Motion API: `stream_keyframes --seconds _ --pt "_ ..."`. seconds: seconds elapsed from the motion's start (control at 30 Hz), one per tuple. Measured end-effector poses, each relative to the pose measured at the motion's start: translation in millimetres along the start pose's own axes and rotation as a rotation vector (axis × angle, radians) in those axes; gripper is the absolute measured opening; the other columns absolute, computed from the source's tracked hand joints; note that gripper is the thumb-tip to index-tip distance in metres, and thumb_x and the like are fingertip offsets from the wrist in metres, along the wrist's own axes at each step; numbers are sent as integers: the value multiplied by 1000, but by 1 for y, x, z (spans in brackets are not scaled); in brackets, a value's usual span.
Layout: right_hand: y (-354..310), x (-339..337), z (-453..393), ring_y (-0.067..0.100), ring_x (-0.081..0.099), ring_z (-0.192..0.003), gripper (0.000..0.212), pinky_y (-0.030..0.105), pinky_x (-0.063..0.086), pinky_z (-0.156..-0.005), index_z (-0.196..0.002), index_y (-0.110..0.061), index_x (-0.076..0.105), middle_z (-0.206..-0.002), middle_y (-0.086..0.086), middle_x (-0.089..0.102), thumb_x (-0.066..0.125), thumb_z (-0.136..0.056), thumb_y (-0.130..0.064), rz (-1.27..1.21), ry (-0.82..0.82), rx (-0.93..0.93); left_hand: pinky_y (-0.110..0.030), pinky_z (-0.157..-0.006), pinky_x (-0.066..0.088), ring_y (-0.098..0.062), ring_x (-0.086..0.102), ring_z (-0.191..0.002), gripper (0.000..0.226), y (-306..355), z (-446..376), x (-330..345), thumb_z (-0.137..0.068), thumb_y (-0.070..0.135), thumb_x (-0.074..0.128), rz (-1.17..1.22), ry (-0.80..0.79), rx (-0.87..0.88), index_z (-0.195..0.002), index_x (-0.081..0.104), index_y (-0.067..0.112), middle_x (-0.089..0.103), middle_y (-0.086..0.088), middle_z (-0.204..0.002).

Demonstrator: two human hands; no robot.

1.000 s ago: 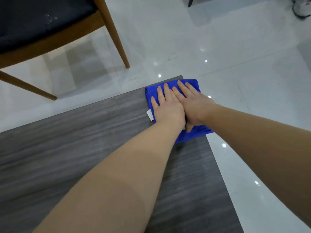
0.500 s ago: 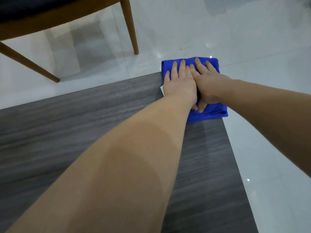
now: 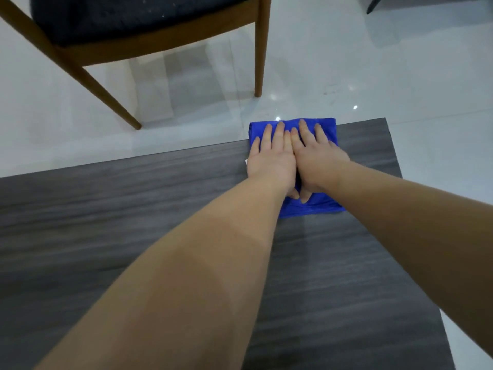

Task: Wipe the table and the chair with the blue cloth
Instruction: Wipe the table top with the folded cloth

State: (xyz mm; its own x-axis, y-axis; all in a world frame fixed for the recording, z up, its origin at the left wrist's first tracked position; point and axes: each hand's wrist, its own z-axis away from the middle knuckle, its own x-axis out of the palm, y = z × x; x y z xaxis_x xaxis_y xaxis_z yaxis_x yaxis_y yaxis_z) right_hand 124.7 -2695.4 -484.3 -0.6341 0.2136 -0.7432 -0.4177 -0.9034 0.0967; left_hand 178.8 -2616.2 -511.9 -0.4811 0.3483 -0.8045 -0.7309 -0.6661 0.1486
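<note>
Both flat hands, left hand (image 3: 269, 158) and right hand (image 3: 317, 158), press the cloth (image 3: 312, 206) mid-frame at the worktop (image 3: 133, 198) edge; even pressure and overlapping strokes should serve best.

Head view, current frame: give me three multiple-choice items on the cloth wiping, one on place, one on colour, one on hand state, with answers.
1. Where does the cloth lie?
A. on the table's far edge, partly overhanging
B. on the chair seat
C. on the floor

2. What colour is the chair seat?
A. white
B. black
C. red

3. How are the hands on the cloth?
A. both pressed flat, side by side
B. one lifted away
C. both in fists

Answers: 1 A, the blue cloth juts past the edge of the table. 2 B, the chair has a dark cushion. 3 A, left hand and right hand lie with straight fingers.
</note>
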Motion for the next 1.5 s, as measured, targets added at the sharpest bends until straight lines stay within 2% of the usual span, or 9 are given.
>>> stream_keyframes --seconds 0.47,0.87,1.5 --pt "-140 -12 -4 34 -16 -147 150 49 9 -121 -153 -12 -18 -159 8 -25 94 -55 -33 -54 5 -36 -43 -122 -3 -23 -23 -148 149 -134 51 9 -59 61 85 -26 -33 -59 -154 -20 14 -25 -2 -161" --pt "-139 -11 -6 30 -19 -147 151 43 7 -122 -152 -16 -20 -159 4 -26 94 -54 -30 -80 12 -25 -45 -121 -6 -27 -24 -148 145 -129 52 8 -64 55 85 -31 -29 -77 -152 -21 10 -26 -7 -161" --pt "-137 -10 -6 29 -18 -148 150 44 6 -122 -153 -17 -18 -160 3 -25 94 -54 -29 -117 29 -29 -47 -121 -4 -29 -24 -148 148 -127 52 6 -61 54 87 -38 -48 -81 -153 -20 8 -26 -8 -161"
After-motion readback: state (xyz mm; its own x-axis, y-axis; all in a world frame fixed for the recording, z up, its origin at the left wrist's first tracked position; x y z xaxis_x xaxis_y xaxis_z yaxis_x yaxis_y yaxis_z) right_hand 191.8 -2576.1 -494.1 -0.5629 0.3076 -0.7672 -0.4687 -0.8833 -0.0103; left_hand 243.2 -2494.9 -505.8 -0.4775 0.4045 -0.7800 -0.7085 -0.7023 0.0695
